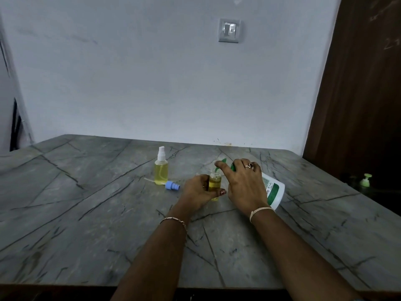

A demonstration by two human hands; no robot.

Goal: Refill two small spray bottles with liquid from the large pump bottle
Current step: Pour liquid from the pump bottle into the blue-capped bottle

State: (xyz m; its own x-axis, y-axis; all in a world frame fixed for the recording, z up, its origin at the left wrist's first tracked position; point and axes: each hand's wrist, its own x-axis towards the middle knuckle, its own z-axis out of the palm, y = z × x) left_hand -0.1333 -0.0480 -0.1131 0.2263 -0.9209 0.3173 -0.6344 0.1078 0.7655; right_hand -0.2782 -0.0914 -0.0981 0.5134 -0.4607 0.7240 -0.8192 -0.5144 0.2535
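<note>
My left hand (pixel 198 191) grips a small uncapped spray bottle (pixel 214 184) holding yellow liquid, upright on the table. My right hand (pixel 243 183) holds the large white pump bottle (pixel 273 191) with a green label, tilted left, its green spout (pixel 219 165) right over the small bottle's mouth. A second small spray bottle (pixel 161 168) with a white sprayer stands capped and filled with yellow liquid at centre. A blue spray cap (pixel 172 185) with its dip tube lies on the table beside it.
The grey marble table (pixel 86 213) ends at a white wall (pixel 152 83) with a switch (pixel 229 30). A dark wooden door (pixel 358 94) stands at the right, with a small green pump bottle (pixel 366 180) low beside it.
</note>
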